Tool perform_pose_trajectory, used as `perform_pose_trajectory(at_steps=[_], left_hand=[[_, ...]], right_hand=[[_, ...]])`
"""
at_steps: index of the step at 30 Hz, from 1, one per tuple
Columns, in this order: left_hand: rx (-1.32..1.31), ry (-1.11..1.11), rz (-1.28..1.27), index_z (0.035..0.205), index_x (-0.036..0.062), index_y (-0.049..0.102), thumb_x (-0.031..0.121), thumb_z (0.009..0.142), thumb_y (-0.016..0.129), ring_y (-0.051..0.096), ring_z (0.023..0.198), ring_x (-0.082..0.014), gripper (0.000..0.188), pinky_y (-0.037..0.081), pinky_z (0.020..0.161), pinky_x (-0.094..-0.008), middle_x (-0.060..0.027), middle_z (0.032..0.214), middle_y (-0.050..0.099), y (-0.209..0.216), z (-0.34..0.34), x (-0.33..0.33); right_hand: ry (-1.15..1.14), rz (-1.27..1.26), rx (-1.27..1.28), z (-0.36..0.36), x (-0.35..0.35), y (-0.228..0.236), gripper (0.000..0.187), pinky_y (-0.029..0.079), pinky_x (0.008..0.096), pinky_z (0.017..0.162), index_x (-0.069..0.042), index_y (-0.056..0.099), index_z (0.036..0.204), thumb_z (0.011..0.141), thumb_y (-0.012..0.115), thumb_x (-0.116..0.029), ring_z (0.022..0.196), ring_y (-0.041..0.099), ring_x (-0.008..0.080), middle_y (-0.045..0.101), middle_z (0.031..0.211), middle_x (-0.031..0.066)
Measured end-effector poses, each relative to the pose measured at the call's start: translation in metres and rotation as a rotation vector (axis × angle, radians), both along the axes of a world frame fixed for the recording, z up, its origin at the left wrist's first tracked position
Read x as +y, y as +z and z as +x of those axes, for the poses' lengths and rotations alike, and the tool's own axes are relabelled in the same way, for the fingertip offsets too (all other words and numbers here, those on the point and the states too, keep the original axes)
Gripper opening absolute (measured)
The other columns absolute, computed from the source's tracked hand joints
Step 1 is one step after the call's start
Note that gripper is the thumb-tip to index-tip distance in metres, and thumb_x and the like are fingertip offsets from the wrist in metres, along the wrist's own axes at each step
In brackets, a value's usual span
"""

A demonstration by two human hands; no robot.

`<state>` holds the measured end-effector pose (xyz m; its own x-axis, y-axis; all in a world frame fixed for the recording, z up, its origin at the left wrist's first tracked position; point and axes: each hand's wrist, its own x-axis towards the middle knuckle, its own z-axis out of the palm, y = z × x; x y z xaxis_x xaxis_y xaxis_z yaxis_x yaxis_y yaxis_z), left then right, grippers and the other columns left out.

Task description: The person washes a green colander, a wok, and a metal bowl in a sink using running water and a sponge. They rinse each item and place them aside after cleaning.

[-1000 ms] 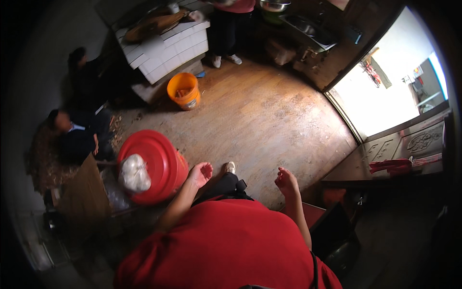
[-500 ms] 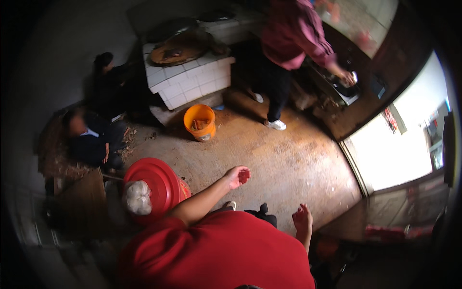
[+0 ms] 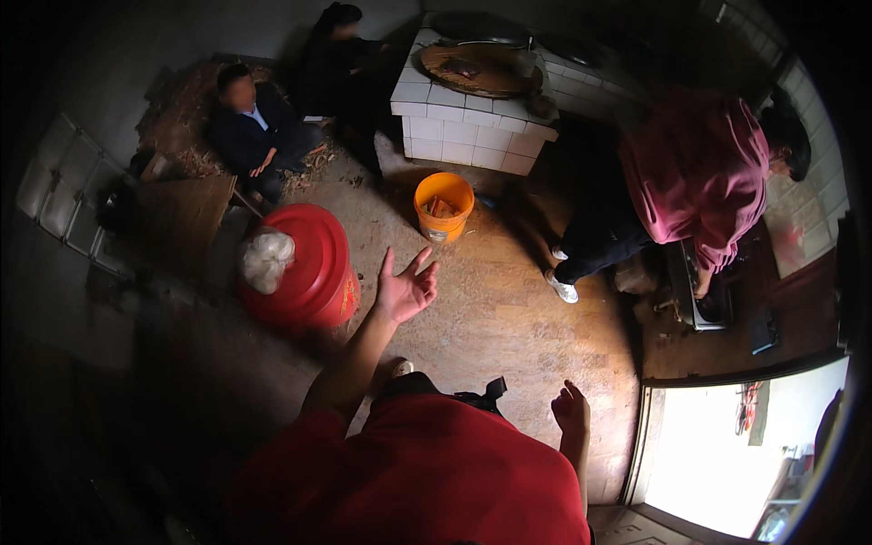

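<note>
My left hand (image 3: 406,289) is raised in front of me, palm up, with its fingers spread and nothing in it. Nearest to it are an orange bucket (image 3: 444,232) with brownish pieces inside, and a large red lidded bin (image 3: 329,263). On the bin's lid rests a knotted, pale plastic bag (image 3: 267,260). To the right of my body, my right hand (image 3: 569,411) hangs in the air, its fingers loosely bent and slightly apart. Nothing shows in its grasp, and it touches nothing.
A white-tiled stove (image 3: 472,136) bears a round wooden board (image 3: 481,71). A person in pink (image 3: 695,173) bends over a black cooktop (image 3: 711,304) at right. Two people in dark clothes, one seated (image 3: 259,136), are at far left by wood scraps. A bright doorway (image 3: 708,454) opens lower right.
My view has swung left, so the room appears shifted right. My left hand has opened wider and turned palm up. The person in pink now leans lower over the cooktop.
</note>
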<state>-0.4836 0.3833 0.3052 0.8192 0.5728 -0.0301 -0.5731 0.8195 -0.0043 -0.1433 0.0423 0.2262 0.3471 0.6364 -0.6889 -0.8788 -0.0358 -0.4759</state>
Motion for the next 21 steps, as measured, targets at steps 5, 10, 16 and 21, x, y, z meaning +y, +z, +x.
perform_pose_trajectory(at_steps=[5, 10, 16, 21], left_hand=[[0.365, 0.092, -0.304, 0.107, 0.0080, 0.062, 0.041, 0.088, 0.053, 0.062, 0.075, -0.0183, 0.039, 0.050, 0.069, -0.0346, -0.0054, 0.091, 0.067, -0.088, -0.025, -0.031], [0.457, 0.108, -0.367, 0.103, 0.0064, 0.063, 0.038, 0.088, 0.053, 0.061, 0.072, -0.0188, 0.037, 0.050, 0.068, -0.0351, -0.0046, 0.084, 0.065, -0.097, -0.041, -0.053], [0.037, 0.206, -0.113, 0.124, 0.0142, 0.053, 0.057, 0.087, 0.044, 0.059, 0.091, -0.0268, 0.058, 0.045, 0.084, -0.0410, -0.0126, 0.106, 0.061, -0.032, -0.070, -0.012], [-0.101, 0.238, 0.038, 0.130, 0.0170, 0.048, 0.062, 0.085, 0.043, 0.057, 0.099, -0.0277, 0.064, 0.043, 0.088, -0.0412, -0.0147, 0.114, 0.059, -0.008, -0.105, 0.016]], right_hand=[[0.091, -0.022, -0.025, 0.017, 0.046, -0.008, 0.020, 0.035, 0.0246, 0.045, -0.005, 0.057, 0.104, 0.085, 0.059, -0.009, 0.053, 0.043, 0.0115, 0.047, 0.064, 0.0008], [0.150, 0.012, 0.060, -0.026, 0.087, 0.005, 0.017, 0.038, 0.0250, 0.048, -0.004, 0.057, 0.101, 0.085, 0.060, -0.011, 0.051, 0.041, 0.0126, 0.044, 0.063, 0.0016], [0.189, -0.080, 0.076, -0.042, 0.098, -0.011, 0.019, 0.040, 0.0258, 0.050, -0.003, 0.056, 0.106, 0.088, 0.057, -0.011, 0.054, 0.047, 0.0124, 0.050, 0.064, 0.0023], [0.218, -0.135, 0.114, -0.060, 0.116, -0.009, 0.024, 0.040, 0.0249, 0.049, -0.003, 0.054, 0.110, 0.087, 0.058, -0.009, 0.053, 0.045, 0.0120, 0.048, 0.067, 0.0027]])
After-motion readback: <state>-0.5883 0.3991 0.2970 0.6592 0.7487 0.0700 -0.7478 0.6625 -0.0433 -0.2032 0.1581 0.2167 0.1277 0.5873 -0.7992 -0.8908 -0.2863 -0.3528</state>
